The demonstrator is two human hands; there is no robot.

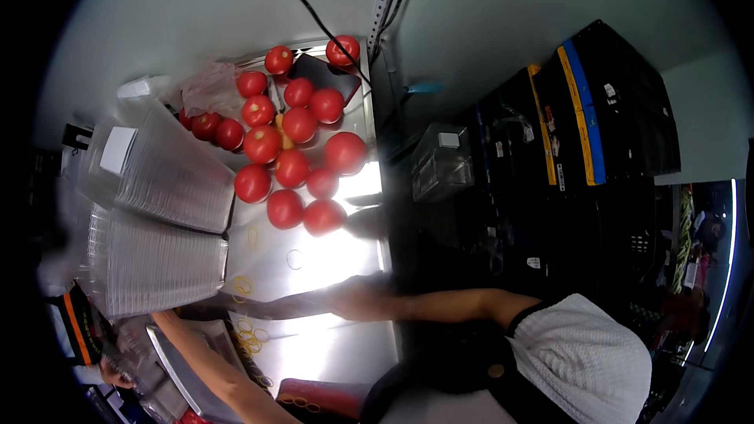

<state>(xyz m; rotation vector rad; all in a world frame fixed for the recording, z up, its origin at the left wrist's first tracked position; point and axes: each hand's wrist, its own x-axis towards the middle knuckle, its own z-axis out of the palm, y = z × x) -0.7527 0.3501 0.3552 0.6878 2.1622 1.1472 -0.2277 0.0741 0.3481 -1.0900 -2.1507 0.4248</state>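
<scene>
Over the shiny steel table (302,345), my right hand (357,298) is smeared by motion, so its fingers do not show clearly. A dark streak stretches left from it; whether that is a held thing or a shadow, I cannot make out. My left forearm (208,365) reaches up to the lower end of the stacked clear plastic containers (157,263), where the fingers are hidden. Several red tomatoes (292,168) lie loose on the far half of the table. Yellow rubber bands (250,335) are scattered between my arms.
A second container stack (177,169) stands at the table's left edge. A black cable (302,4) hangs over the far end. Black crates (628,110) are stacked at right, near a clear bin (442,165). Another person's hand (116,374) shows at lower left.
</scene>
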